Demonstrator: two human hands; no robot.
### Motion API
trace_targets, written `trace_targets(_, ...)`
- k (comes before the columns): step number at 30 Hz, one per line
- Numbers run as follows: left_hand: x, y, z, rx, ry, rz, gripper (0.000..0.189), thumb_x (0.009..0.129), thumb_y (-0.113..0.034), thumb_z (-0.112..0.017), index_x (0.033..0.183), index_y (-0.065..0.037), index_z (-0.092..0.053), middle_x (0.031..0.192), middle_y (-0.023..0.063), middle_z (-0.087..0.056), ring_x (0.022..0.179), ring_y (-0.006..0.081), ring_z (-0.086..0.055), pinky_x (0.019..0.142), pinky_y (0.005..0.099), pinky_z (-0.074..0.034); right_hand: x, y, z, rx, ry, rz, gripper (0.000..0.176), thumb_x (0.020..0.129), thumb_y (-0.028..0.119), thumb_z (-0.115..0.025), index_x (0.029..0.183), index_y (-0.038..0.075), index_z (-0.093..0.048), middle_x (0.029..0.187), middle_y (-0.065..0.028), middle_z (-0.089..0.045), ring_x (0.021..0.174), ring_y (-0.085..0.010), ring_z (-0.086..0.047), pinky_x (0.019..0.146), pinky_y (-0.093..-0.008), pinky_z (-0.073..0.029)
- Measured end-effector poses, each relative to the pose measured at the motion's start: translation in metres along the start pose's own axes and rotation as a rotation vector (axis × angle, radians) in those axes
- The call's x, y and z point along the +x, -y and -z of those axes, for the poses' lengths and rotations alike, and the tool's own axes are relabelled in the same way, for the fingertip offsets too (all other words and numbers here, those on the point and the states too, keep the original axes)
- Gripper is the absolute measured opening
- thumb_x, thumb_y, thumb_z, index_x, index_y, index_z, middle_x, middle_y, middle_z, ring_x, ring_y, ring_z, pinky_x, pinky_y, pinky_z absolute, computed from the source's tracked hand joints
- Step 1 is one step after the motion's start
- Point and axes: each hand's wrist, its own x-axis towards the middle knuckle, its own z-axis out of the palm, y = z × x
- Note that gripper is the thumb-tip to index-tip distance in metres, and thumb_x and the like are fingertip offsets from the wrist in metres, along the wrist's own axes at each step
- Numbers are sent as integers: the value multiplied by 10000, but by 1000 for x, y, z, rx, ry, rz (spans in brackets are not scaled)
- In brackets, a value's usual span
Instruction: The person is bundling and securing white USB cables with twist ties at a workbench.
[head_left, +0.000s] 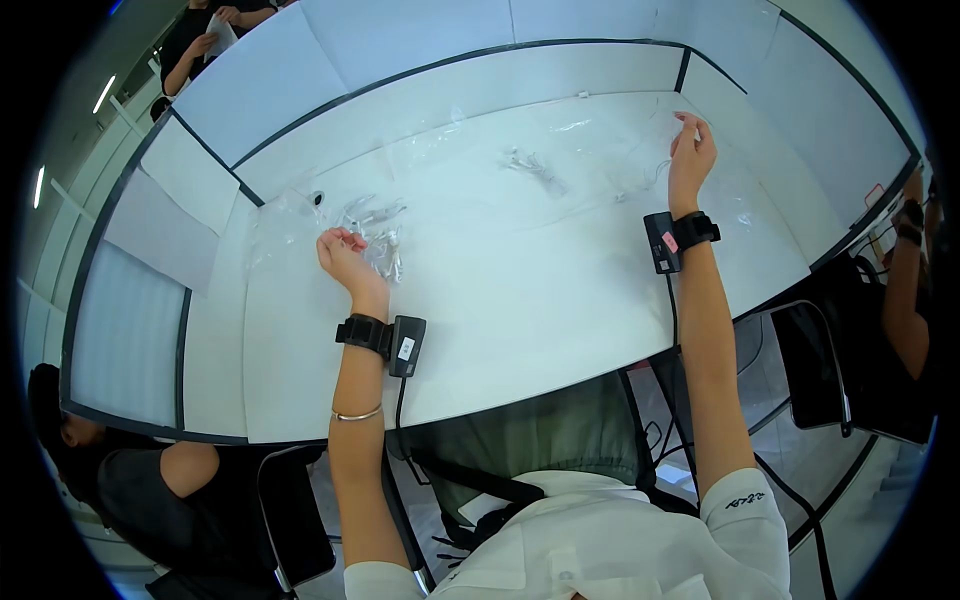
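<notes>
At the left of the table, my left hand (345,258) has its fingers curled in, just beside a pile of clear plastic bags (385,245) holding whitish items. Whether anything is inside those fingers is hidden. My right hand (692,160) is raised over the far right part of the table, fingers loosely bent and apart, with nothing visible in it. Below and left of it lies clear plastic (625,195) with a thin cord. Another clear bag with white cord-like contents (535,168) rests at the back middle.
White panels (480,85) enclose the white table (500,300). A small dark round item (319,198) lies at the back left. Cabled black boxes (408,345) are strapped to both wrists. Other people (140,490) are at left, right and back left; chairs (295,520) stand beside me.
</notes>
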Motion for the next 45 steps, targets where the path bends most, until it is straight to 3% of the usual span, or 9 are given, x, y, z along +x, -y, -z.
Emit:
trace_targets(7,1,0,1,-24,-5,14,134,876,-148,-387,766,-77,-418,727,29,-431,570,140,-430,564,268,-368,21,-19,20,249,-236,-180,240,912,211,-444,902,-7,-544,538,-59,-519,429,-67,-394,430,-203,-299)
trace_targets(11,1,-1,1,-17,-16,20,117,866,-133,-391,767,-77,-421,732,33,-433,574,148,-431,566,274,-371,34,-52,43,292,-347,-273,226,919,201,-398,942,-1,-497,756,-185,-657,433,-88,-441,431,-186,-359)
trace_targets(12,1,-1,1,-20,-16,16,119,867,-134,-391,767,-77,-420,732,34,-434,573,148,-431,564,275,-370,39,-64,51,291,-360,-308,224,920,195,-380,953,0,-484,830,-207,-663,495,-121,-547,455,-178,-399)
trace_targets(16,2,-2,1,-39,-26,2,127,871,-137,-391,763,-77,-418,735,37,-437,570,150,-431,558,278,-369,46,-86,69,336,-504,-323,232,918,193,-379,942,-16,-477,903,-194,-660,677,-221,-664,488,-191,-440)
trace_targets(22,5,1,4,-49,-51,6,132,870,-140,-395,755,-79,-416,736,38,-439,566,152,-433,555,282,-370,45,-84,73,149,-576,-203,251,927,196,-390,990,-14,-513,945,-143,-661,736,-215,-663,559,-211,-465)
trace_targets(25,6,1,5,-52,-53,-2,127,869,-139,-397,758,-80,-419,737,38,-442,563,152,-432,555,285,-371,45,-75,69,131,-548,-141,239,917,216,-439,975,-5,-510,887,-105,-667,646,-171,-628,544,-229,-430)
trace_targets(32,-3,-9,-5,28,34,-47,215,926,-203,-366,760,-72,-411,707,22,-423,553,120,-422,537,256,-360,37,-56,43,-66,-162,-43,274,880,262,-506,898,20,-633,767,-53,-638,546,-107,-532,534,-231,-417)
trace_targets(41,-21,-18,-17,27,222,-101,249,948,-219,-366,752,-70,-400,706,19,-423,550,107,-408,550,235,-333,29,-62,38,-986,-263,286,272,797,226,-534,1051,173,-612,1185,-37,-513,990,-239,-534,855,-416,-390)
trace_targets(45,-27,-20,-22,52,295,-110,264,958,-226,-361,747,-71,-394,704,14,-418,538,97,-389,526,231,-321,25,-58,34,-872,-79,220,331,785,215,-529,1113,185,-565,1155,-27,-541,1006,-242,-537,856,-437,-387)
